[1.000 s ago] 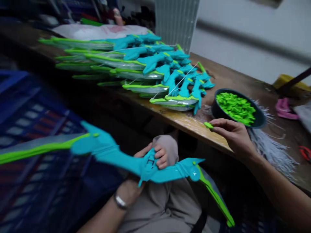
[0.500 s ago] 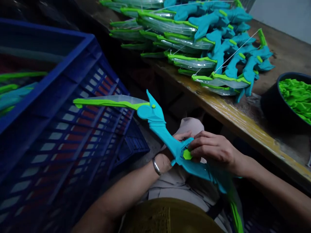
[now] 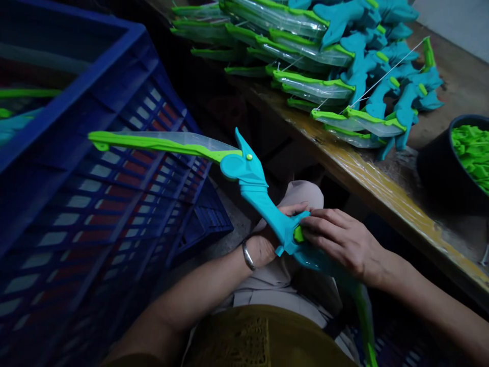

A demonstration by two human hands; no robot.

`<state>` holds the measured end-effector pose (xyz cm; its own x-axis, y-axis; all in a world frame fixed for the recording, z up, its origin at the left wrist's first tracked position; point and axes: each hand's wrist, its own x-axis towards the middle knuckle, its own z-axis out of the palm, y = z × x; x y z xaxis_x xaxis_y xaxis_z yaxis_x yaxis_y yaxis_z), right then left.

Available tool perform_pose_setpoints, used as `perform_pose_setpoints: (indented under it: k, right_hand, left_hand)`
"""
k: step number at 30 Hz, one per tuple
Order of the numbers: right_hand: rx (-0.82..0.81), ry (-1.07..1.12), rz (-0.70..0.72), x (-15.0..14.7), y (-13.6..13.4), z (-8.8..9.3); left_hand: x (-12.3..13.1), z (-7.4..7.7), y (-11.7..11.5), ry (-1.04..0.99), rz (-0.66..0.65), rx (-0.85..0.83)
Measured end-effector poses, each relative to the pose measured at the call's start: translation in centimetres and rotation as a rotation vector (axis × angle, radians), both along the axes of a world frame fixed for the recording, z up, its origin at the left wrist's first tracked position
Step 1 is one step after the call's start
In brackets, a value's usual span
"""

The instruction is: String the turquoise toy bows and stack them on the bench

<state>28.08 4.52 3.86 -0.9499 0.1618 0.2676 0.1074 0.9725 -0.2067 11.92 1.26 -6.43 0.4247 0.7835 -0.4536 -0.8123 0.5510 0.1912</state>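
Observation:
A teal toy bow [image 3: 263, 206] lies aslant over my lap, its near end low at the right. Its bright green limb [image 3: 160, 142], with a clear plastic strip along it, reaches left over the side of a crate. My left hand [image 3: 265, 244], a metal bangle at the wrist, is closed around the bow's middle from beneath; the bow hides most of its fingers. On top, my right hand [image 3: 338, 237] has its fingertips closed on a small green plastic piece [image 3: 298, 234] set at the bow's centre. The right fingers cover much of that piece.
Several finished-looking toy bows [image 3: 317, 84], some with white strings, are piled on the workbench [image 3: 382, 178]. A black bucket [image 3: 435, 168] of green plastic parts [image 3: 471, 153] stands at the right. A tall blue crate [image 3: 110, 132] with bow parts inside fills the left.
The bow's far limb tip has swung left and up. My right fingers now cover more of the green piece. The bench pile and bucket appear slightly farther right as the view shifts.

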Motion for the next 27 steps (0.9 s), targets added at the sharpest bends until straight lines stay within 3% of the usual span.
perform_pose_setpoints:
  k: [4, 11, 20, 27]
  right_hand:
    - [0.058, 0.077, -0.195, -0.1, -2.6, -0.6]
    - [0.233, 0.065, -0.462, -0.8, -7.0, -2.2]
    - [0.028, 0.181, -0.561, -0.9, -7.2, -2.5]
    - [-0.066, 0.243, -0.508, -1.1, -6.3, -2.3]
  left_hand:
    - [-0.3, 1.0, 0.0, -0.089, -0.076, 0.035]
    - [0.3, 1.8, -0.8, -0.191, -0.068, 0.056]
    - [0.5, 2.5, -0.7, -0.214, -0.068, -0.006]
    - [0.6, 2.2, -0.8, -0.182, -0.047, 0.025]
